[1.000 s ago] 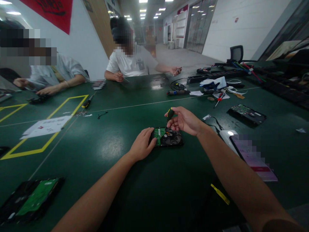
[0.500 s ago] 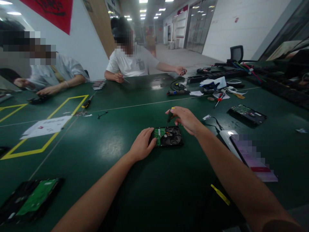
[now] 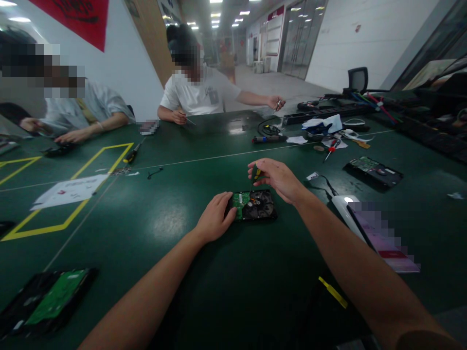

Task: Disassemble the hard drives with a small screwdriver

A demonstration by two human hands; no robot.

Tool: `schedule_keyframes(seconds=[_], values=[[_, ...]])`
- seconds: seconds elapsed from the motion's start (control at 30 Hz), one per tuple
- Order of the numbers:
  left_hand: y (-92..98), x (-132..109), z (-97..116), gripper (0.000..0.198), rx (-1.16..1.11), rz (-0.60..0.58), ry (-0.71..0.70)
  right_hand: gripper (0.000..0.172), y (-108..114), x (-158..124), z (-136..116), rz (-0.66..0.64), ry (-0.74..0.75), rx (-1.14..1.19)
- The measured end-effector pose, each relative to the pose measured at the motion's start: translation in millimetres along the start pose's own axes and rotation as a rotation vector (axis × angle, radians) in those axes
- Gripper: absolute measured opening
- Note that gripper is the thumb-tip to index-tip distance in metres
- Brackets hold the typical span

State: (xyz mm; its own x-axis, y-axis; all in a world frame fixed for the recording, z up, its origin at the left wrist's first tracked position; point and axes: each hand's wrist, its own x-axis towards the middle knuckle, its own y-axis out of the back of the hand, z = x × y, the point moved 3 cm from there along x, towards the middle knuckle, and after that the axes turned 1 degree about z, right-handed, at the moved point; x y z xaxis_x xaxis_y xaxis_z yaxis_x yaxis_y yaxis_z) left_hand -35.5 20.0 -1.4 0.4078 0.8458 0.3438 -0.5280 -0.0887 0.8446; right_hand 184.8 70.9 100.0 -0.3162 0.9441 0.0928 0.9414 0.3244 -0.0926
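Three hard drives (image 3: pixel 257 206) (image 3: pixel 374 172) (image 3: pixel 54 296) are sitting on the desk (image 3: pixel 175 180). Three screwdrivers (image 3: pixel 254 178) (image 3: pixel 133 153) (image 3: pixel 331 150) are showing: two black-and-yellow, one red. One phone (image 3: pixel 379 233) and one yellow strip (image 3: pixel 332 292) are lying at right. Wearer's hands (image 3: pixel 217 216) (image 3: pixel 279 180): two are showing. Two co-workers (image 3: pixel 197 95) (image 3: pixel 91 107) are sitting across.

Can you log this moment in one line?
left hand: holding black-and-green rectangular hard drive | right hand: holding black-and-yellow screwdriver, pointing at drive

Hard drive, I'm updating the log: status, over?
Left hand holding hard drive by its left end. Right hand on screwdriver, shaft pointing down at drive; tip contact unclear. Drive flat on table, board side up. Nothing visibly in the way.
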Motion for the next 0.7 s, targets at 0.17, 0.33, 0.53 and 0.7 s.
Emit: schedule_keyframes(seconds=[0.17,0.33,0.53,0.7], values=[[-0.2,0.4,0.4,0.053,-0.003,-0.003,-0.002,0.019,1.1,-2.8,-6.3,0.022,0.078,-0.109],[-1.0,0.0,0.1,0.053,-0.002,0.006,-0.003,0.018,-2.0,-3.1,-5.3,-0.018,0.055,-0.066],[-1.0,-0.5,-0.3,0.053,0.001,0.002,-0.004,0.017,-2.4,-3.5,-6.9,0.014,0.021,0.016],[-0.5,-0.3,-0.2,0.054,0.004,-0.003,0.002,0.02,0.2,-3.5,-7.9,0.045,0.053,-0.1]])
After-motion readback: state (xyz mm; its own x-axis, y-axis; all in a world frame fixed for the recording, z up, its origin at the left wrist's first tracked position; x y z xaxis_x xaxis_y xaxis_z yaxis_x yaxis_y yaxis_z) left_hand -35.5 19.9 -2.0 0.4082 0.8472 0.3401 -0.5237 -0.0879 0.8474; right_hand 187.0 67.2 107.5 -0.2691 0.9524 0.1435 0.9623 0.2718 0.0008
